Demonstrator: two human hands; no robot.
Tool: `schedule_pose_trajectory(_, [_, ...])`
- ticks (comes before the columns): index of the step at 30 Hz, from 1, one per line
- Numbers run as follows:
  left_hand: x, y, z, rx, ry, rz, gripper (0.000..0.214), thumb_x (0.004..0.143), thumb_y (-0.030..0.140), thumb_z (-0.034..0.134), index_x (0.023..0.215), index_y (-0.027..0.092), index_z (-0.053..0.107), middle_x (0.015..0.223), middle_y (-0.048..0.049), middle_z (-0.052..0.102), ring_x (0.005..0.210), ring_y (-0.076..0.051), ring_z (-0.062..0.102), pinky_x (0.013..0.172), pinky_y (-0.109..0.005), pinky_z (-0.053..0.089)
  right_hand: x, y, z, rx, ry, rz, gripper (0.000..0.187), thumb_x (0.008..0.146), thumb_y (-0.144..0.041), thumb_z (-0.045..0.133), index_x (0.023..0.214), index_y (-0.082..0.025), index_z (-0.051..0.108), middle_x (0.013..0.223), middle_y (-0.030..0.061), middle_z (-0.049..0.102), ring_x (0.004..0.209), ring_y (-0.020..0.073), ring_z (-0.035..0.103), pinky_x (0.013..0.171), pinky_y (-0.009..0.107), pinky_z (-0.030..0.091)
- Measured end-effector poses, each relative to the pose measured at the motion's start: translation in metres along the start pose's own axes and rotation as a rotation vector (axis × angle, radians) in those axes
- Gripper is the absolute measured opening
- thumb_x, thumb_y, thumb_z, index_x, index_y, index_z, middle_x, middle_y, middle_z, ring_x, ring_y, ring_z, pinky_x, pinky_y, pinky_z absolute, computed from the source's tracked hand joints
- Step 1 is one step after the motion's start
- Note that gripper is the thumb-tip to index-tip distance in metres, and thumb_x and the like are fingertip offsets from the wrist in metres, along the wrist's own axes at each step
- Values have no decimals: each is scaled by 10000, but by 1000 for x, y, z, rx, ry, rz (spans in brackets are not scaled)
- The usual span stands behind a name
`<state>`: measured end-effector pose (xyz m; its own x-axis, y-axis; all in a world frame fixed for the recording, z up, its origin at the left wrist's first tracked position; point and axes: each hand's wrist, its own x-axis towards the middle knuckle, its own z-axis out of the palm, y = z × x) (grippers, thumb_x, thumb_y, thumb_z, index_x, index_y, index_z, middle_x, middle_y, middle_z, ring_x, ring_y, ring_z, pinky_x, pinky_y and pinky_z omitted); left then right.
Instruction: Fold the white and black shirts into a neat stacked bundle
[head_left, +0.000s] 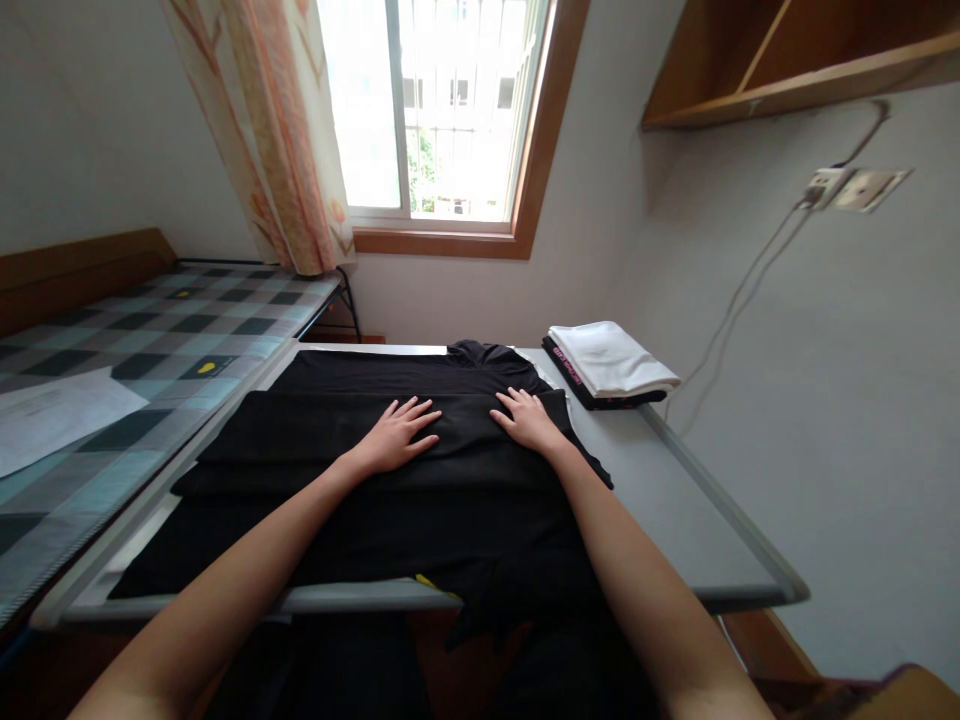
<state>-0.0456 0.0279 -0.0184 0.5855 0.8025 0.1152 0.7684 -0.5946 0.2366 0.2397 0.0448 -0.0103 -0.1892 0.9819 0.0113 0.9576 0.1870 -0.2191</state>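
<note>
A black garment (300, 530), which looks like a T-shirt, lies spread over the table with a band of its cloth folded over across the middle. My left hand (397, 435) rests flat on that folded band, fingers spread. To its right, my right hand (527, 418) presses on the same band, its fingers also apart. Neither hand grips the cloth. The near edge of the garment hangs over the table's front rim, where a small yellow strip shows.
Folded clothes, white on top (611, 358) and black beneath, sit at the back right of the grey-white table (675, 500). A checked mattress (247, 325) with a paper sheet (64, 415) adjoins on the left. A cord (735, 300) hangs from the wall socket.
</note>
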Motion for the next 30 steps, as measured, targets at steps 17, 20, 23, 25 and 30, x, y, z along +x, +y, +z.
schedule_pose_trajectory(17, [0,0,0,9,-8,-3,605,930,630,320,1442,319,402,1549,-26,314,1444,-276,210,1166,-529,152,0,1,1,-3,6,-4,595,958,-523,381,1446,-185,426,1532,140,332,1415,324,261,1139,469,183])
schedule_pose_trajectory(20, [1,0,0,10,-8,-1,606,931,630,316,1443,319,401,1549,-27,313,1445,-277,207,1165,-528,152,0,1,1,-7,12,-9,592,957,-516,387,1443,-181,430,1530,142,335,1413,326,263,1138,468,188])
schedule_pose_trajectory(23, [1,0,-1,14,-10,-5,608,930,630,316,1444,316,400,1549,-29,312,1445,-276,207,1165,-526,153,0,1,1,-12,15,-11,589,956,-511,393,1442,-180,432,1526,146,341,1410,329,270,1136,472,193])
schedule_pose_trajectory(25, [0,1,-1,13,-12,-7,609,930,631,315,1444,315,400,1549,-29,312,1445,-276,207,1166,-525,153,0,1,2,-11,17,-9,589,955,-514,393,1442,-184,432,1525,143,345,1409,328,271,1136,473,193])
schedule_pose_trajectory(30, [0,0,0,4,-6,-5,602,929,631,319,1442,329,401,1548,-19,317,1444,-276,210,1166,-525,149,0,2,2,-5,14,-10,598,956,-524,381,1443,-180,429,1529,140,338,1412,327,265,1136,470,190])
